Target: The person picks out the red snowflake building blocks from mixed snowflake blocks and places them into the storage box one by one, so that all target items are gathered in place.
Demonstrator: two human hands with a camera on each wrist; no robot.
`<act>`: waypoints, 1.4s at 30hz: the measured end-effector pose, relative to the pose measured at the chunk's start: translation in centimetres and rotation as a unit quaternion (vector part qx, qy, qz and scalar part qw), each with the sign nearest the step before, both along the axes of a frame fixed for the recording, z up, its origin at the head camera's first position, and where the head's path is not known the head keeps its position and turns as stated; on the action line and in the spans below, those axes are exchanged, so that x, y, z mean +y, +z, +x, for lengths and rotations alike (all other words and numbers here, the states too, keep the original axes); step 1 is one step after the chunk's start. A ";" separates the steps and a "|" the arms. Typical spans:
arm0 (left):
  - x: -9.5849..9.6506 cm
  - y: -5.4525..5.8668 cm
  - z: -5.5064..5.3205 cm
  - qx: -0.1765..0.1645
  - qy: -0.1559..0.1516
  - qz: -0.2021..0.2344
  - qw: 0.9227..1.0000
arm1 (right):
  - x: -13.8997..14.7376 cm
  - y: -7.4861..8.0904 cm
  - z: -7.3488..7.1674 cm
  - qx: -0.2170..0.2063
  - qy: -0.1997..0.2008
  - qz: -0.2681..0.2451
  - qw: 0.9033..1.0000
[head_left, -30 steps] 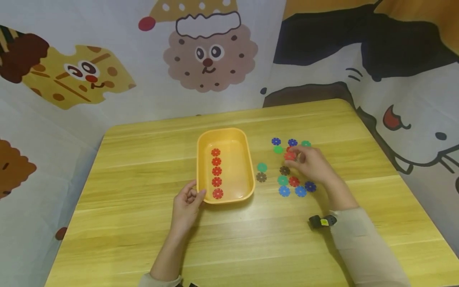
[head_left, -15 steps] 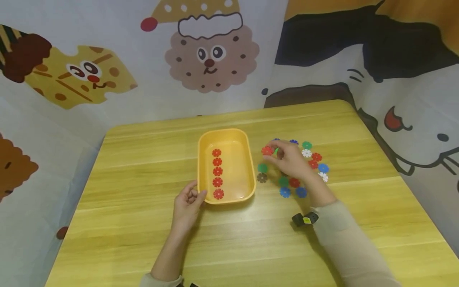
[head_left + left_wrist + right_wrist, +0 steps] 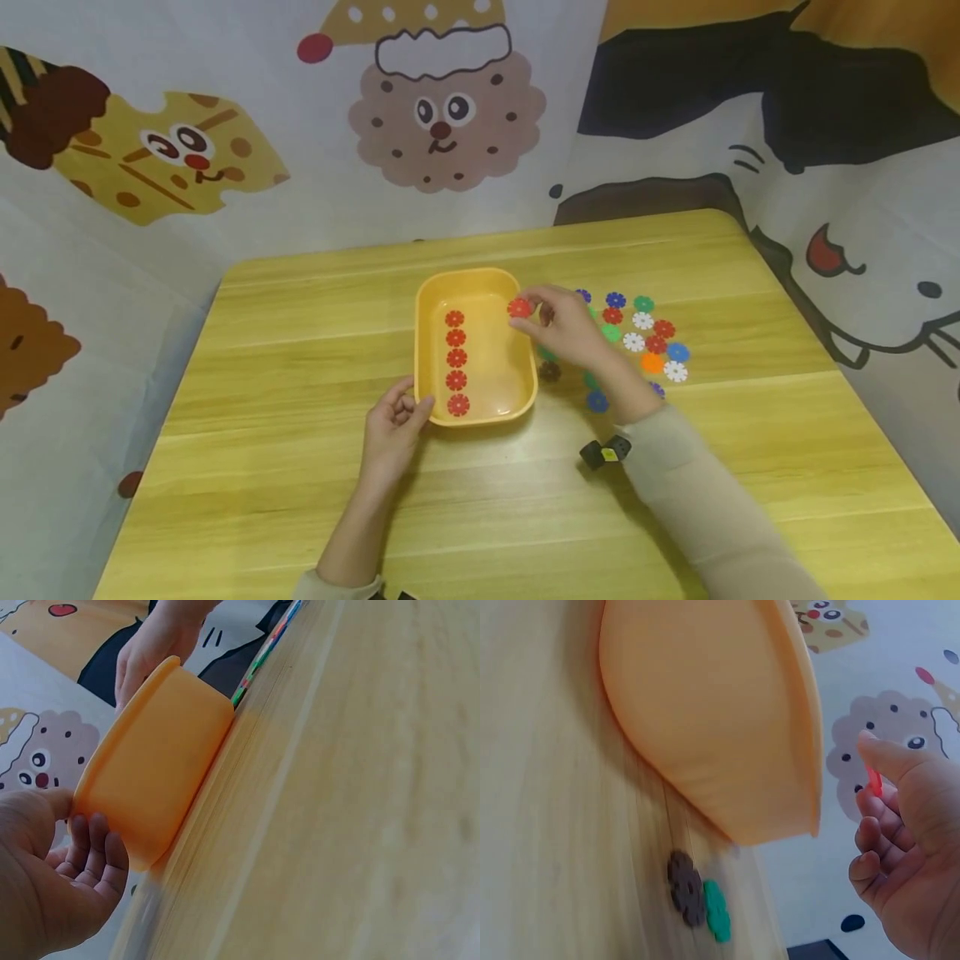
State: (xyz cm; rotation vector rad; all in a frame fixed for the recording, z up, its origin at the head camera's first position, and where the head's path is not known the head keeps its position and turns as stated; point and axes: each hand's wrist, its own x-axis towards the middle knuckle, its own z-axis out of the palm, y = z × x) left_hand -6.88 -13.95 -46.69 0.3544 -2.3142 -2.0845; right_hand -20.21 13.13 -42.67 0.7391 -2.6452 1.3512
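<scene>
A yellow-orange tray [image 3: 495, 358] stands on the table, with a column of several red snowflake discs [image 3: 457, 358] lying along its left side. My left hand [image 3: 392, 429] grips the tray's near left corner, thumb over the rim and fingers curled at the outer wall, as the left wrist view also shows. Over the tray's right rim my right hand [image 3: 566, 325] pinches one red snowflake disc [image 3: 518, 308] between thumb and fingers. In the right wrist view that disc [image 3: 874, 780] appears edge-on, above the rim's height.
Loose snowflake discs in blue, green, white, red and orange [image 3: 652, 363] lie on the table [image 3: 300, 350] right of the tray, partly hidden under my right arm. A brown disc [image 3: 685, 889] and a green disc [image 3: 717, 911] lie close to the tray. A printed cloth [image 3: 300, 192] hangs behind.
My right hand has carried the red snowflake disc leftward from the loose discs to over the tray's right rim. The left hand keeps its grip on the tray.
</scene>
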 end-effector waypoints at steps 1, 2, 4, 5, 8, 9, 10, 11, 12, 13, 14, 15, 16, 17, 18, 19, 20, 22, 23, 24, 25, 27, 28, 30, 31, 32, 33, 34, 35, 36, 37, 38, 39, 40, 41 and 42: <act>0.0 0.0 0.0 0.001 -0.001 -0.001 1.000 | -0.3 0.0 -0.1 0.001 0.001 0.001 1.000; 0.0 0.0 0.0 0.002 0.000 -0.004 1.000 | -0.6 0.0 -0.2 0.003 0.002 0.003 1.000; 0.0 0.0 0.0 0.002 0.000 -0.007 1.000 | -1.1 0.0 -0.5 0.007 0.007 0.007 1.000; 0.0 0.0 0.0 0.003 0.001 -0.010 1.000 | -1.3 0.1 -0.5 0.007 0.010 0.010 1.000; 0.0 0.0 0.0 0.003 0.001 -0.013 1.000 | -1.9 0.2 -0.8 0.014 0.013 0.023 1.000; 0.0 0.0 0.0 0.003 0.001 -0.014 1.000 | -2.1 0.2 -0.9 0.015 0.013 0.028 0.999; 0.0 0.0 0.0 0.003 0.001 -0.016 1.000 | -2.3 0.2 -1.0 0.015 0.012 0.033 0.999; 0.0 0.0 -0.1 0.003 0.002 -0.016 1.000 | -2.5 0.3 -1.1 0.015 0.011 0.037 0.999; 0.0 0.0 -0.1 0.003 0.001 -0.017 1.000 | -2.7 0.3 -1.2 0.015 0.010 0.041 0.999; 0.0 0.0 0.0 0.004 0.000 -0.018 1.000 | -2.9 0.3 -1.3 0.015 0.009 0.044 0.999; 0.0 0.0 0.0 0.005 0.000 -0.019 1.000 | -3.1 0.4 -1.4 0.016 0.009 0.046 0.999; -0.1 0.0 0.0 0.005 0.000 -0.018 1.000 | -3.3 0.4 -1.4 0.016 0.009 0.047 0.999; -0.1 0.0 0.0 0.004 -0.001 -0.018 1.000 | -3.6 0.5 -1.6 0.017 0.010 0.048 0.999; -0.1 0.0 0.0 0.004 -0.001 -0.017 1.000 | -3.8 0.5 -1.6 0.018 0.011 0.050 0.999; -0.1 0.0 0.0 0.004 -0.002 -0.016 1.000 | -4.0 0.6 -1.8 0.019 0.012 0.055 0.998; -0.1 0.0 0.0 0.003 -0.002 -0.015 1.000 | -4.3 0.6 -1.9 0.021 0.014 0.060 0.998; -0.1 0.0 0.0 0.003 -0.002 -0.013 1.000 | -4.6 0.7 -2.0 0.023 0.016 0.066 0.997; -0.2 0.0 0.1 0.001 -0.002 -0.010 1.000 | -5.1 0.8 -2.3 0.025 0.022 0.079 0.996; -0.2 0.0 0.0 0.001 -0.003 -0.007 1.000 | -5.3 0.9 -2.4 0.024 0.026 0.086 0.996; -0.2 0.1 0.0 0.001 -0.003 -0.006 1.000 | -5.5 0.9 -2.6 0.022 0.030 0.094 0.995; -0.1 0.1 0.0 0.000 -0.003 -0.004 1.000 | -5.7 1.0 -2.7 0.020 0.034 0.100 0.994; -0.1 0.0 0.0 -0.002 -0.002 -0.001 1.000 | -6.1 1.0 -2.9 0.010 0.040 0.113 0.993; -0.1 0.0 0.0 -0.002 -0.002 0.000 1.000 | -6.3 1.1 -3.1 0.005 0.042 0.120 0.992; -0.1 -0.1 0.0 -0.002 -0.001 -0.001 1.000 | -6.7 1.1 -3.4 -0.003 0.047 0.138 0.989; 0.0 -0.1 0.0 -0.002 0.000 -0.002 1.000 | -6.8 1.0 -3.6 -0.005 0.050 0.148 0.988; 0.0 -0.1 -0.1 -0.001 0.000 -0.003 1.000 | -6.9 1.0 -3.7 -0.008 0.053 0.159 0.986; 0.0 -0.2 -0.1 0.000 0.000 -0.005 1.000 | -7.0 1.0 -3.9 -0.010 0.056 0.169 0.984; 0.0 -0.2 -0.1 0.002 -0.001 -0.006 1.000 | -7.2 0.9 -4.0 -0.011 0.059 0.181 0.982; 0.0 -0.2 -0.1 0.002 0.000 -0.008 1.000 | -7.2 0.9 -4.1 -0.013 0.062 0.191 0.980; 0.1 -0.2 -0.1 0.002 0.001 -0.009 1.000 | -7.3 0.9 -4.3 -0.015 0.063 0.201 0.978; 0.0 -0.2 -0.1 0.002 0.002 -0.010 1.000 | -7.4 0.8 -4.4 -0.017 0.063 0.209 0.976; 0.0 -0.2 -0.1 0.001 0.002 -0.012 1.000 | -7.4 0.8 -4.5 -0.021 0.062 0.215 0.974; 0.0 -0.2 -0.1 0.000 0.003 -0.014 1.000 | -7.4 0.8 -4.5 -0.024 0.060 0.221 0.973; 0.0 -0.3 -0.1 -0.001 0.003 -0.015 1.000 | -7.4 0.7 -4.6 -0.026 0.057 0.227 0.972; 0.0 -0.3 -0.1 -0.002 0.004 -0.016 1.000 | -7.4 0.7 -4.7 -0.028 0.054 0.231 0.971; 0.0 -0.3 -0.1 -0.002 0.003 -0.016 1.000 | -7.4 0.6 -4.7 -0.028 0.052 0.236 0.970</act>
